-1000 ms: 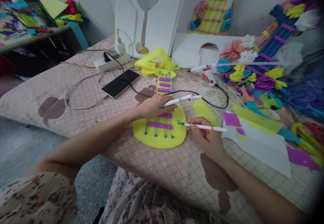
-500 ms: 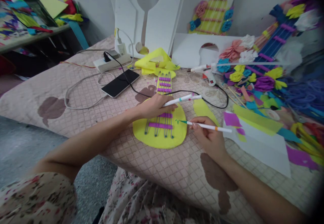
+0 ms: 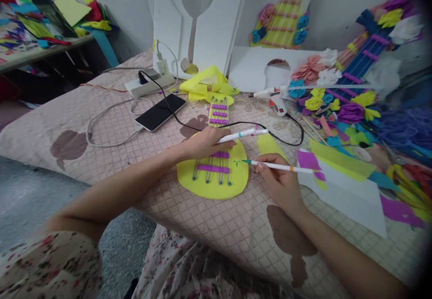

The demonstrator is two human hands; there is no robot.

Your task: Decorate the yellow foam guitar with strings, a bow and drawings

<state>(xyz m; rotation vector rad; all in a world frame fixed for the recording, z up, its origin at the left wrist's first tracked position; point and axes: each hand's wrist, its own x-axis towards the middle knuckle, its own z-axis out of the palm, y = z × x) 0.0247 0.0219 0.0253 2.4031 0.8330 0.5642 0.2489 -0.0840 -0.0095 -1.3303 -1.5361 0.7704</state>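
Note:
A yellow guitar-shaped cutout (image 3: 216, 190) lies flat on the table, crossed by purple strips (image 3: 213, 169) and thin grey strings. My left hand (image 3: 207, 142) rests over its middle and hides part of it. White marker pens (image 3: 240, 135) are held between the fingers of that hand. In my right hand (image 3: 278, 179) a white marker pen with a green tip (image 3: 286, 168) is pinched, its tip just above the body's right side. Small green curved marks (image 3: 236, 163) show on the yellow surface left of the tip.
A black phone (image 3: 160, 111) and a power strip (image 3: 148, 83) with cables lie to the left. Beyond the cutout is crumpled yellow material (image 3: 205, 83). A glue gun (image 3: 277, 101) sits at the right, near a decorated blue guitar (image 3: 359, 65), white paper (image 3: 351, 200) and colourful scraps.
The green marks have grown slightly, and the pen tip in my right hand has shifted a little right, away from them. My left hand stays in place.

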